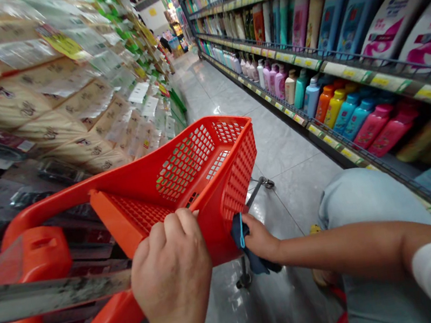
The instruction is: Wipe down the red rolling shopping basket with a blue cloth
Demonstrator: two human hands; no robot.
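While the left hand [170,264] is wrapped over the near rim of a glossy red plastic cart [217,243], the right hand [259,237] grips a crumpled dark cloth [256,263] with a pale-blue cord loop [241,234] at the cart's latticed side. Packs in crinkled clear film [67,106] are piled left of the cart; smooth, rounded bottles [334,107] line shelves [383,81] on its right. Between cart and shelves, a denim-clad knee [369,202] juts over polished grey tiles [301,186].
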